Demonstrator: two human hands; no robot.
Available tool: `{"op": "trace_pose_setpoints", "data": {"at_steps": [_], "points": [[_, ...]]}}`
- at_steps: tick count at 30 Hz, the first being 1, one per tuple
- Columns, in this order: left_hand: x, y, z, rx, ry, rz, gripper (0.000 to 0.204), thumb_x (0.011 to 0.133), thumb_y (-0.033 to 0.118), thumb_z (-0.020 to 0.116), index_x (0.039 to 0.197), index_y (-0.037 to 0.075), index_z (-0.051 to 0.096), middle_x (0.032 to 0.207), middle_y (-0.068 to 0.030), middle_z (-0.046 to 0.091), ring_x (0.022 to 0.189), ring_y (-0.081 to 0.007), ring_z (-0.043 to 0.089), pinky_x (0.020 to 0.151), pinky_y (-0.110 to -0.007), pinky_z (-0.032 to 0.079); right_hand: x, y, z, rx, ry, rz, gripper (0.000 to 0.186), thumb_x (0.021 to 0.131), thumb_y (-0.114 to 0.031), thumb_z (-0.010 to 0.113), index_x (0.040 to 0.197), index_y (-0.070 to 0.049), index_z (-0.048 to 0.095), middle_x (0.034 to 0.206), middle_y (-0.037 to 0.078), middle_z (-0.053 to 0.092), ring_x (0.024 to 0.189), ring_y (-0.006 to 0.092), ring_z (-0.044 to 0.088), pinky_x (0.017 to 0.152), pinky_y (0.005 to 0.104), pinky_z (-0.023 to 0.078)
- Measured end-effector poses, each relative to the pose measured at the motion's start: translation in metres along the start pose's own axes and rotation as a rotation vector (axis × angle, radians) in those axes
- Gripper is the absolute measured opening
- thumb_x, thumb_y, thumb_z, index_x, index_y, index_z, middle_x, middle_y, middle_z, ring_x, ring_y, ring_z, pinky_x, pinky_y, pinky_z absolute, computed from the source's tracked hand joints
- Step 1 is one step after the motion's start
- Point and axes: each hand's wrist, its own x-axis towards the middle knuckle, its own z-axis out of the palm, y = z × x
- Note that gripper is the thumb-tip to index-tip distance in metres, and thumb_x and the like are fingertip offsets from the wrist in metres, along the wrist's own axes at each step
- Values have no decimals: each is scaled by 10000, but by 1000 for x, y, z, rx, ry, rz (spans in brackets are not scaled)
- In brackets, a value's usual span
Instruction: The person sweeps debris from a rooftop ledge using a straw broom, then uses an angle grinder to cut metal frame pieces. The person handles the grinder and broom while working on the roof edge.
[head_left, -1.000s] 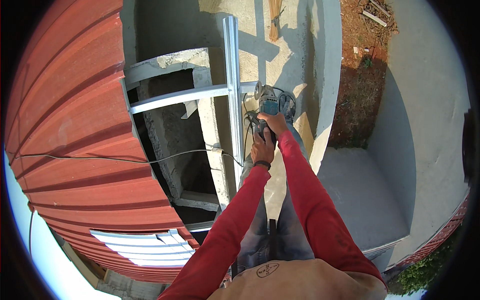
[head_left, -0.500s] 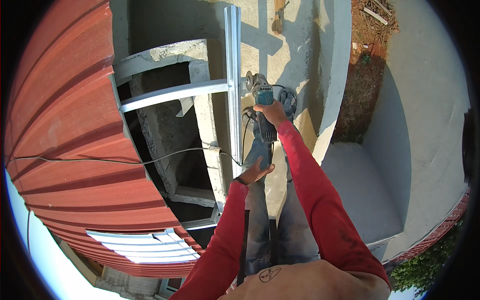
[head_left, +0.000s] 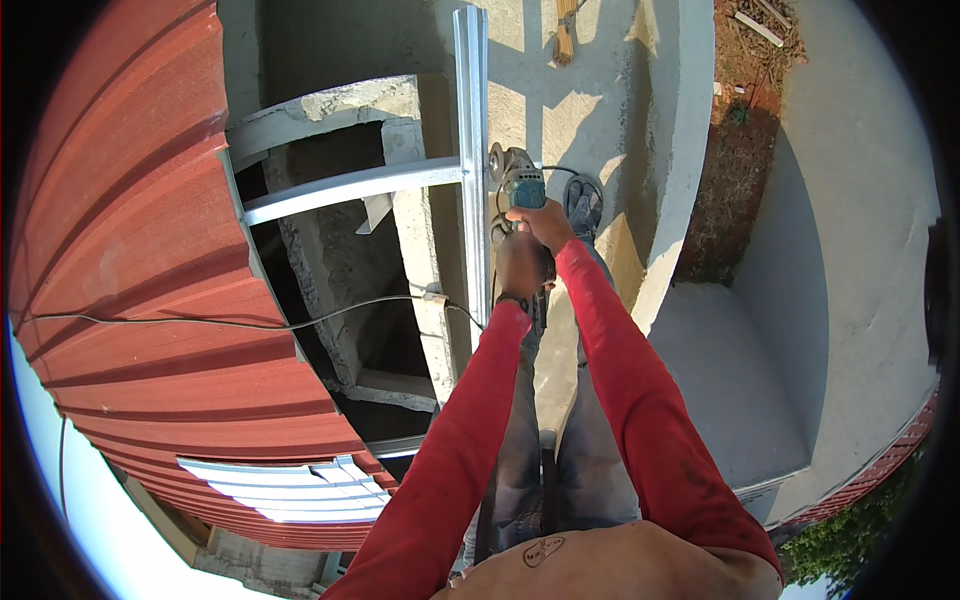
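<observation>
I hold a teal angle grinder (head_left: 520, 183) with both hands, its disc right next to the long upright metal rail (head_left: 471, 150). My right hand (head_left: 545, 222) grips the grinder's body from behind. My left hand (head_left: 521, 265) sits just below it, closed around the rear of the tool near the cord. A grey metal crossbar (head_left: 350, 190) meets the rail just left of the grinder. Both my sleeves are red.
A red corrugated roof (head_left: 150, 300) fills the left, with a thin black cable (head_left: 250, 322) running across it. Below lie an open gap with concrete blocks (head_left: 340, 270), a curved concrete ledge (head_left: 680, 150) and a lower concrete floor (head_left: 820, 300). My feet (head_left: 583, 200) stand on the slab.
My left hand moved down the tool and back up to close under my right hand. The grinder stayed at the joint of rail and crossbar.
</observation>
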Motion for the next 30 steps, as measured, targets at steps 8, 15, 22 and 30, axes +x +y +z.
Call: {"op": "trace_pose_setpoints", "data": {"at_steps": [8,15,22,30], "points": [[5,-2,7,-106,-6,52,947,882,774,272,1300,-63,427,1112,-288,600,932,-360,666,734,-396,551,8,1,-7,-96,20,26,389,672,-294,781,858,36,694,789,148,697,734,220,671,703,357,518],[7,-7,6,-123,-9,44,941,891,760,270,1294,-76,422,1090,-286,605,888,-352,675,713,-398,568,-2,-13,-3,-92,-19,29,333,685,-265,785,867,8,727,769,114,695,699,186,639,684,332,502],[-8,18,8,-109,27,-10,941,916,742,216,1257,-86,506,1098,-269,609,1004,-346,630,862,-394,483,0,-19,-10,-47,-72,103,287,699,-232,771,903,-31,753,751,59,683,657,140,599,645,308,484],[35,-13,-1,-52,54,61,1033,863,784,297,1364,-116,367,1217,-323,551,1024,-404,636,750,-422,576,8,-36,3,-49,-94,127,334,693,-294,779,817,12,728,729,81,678,640,149,610,617,324,489]]}}
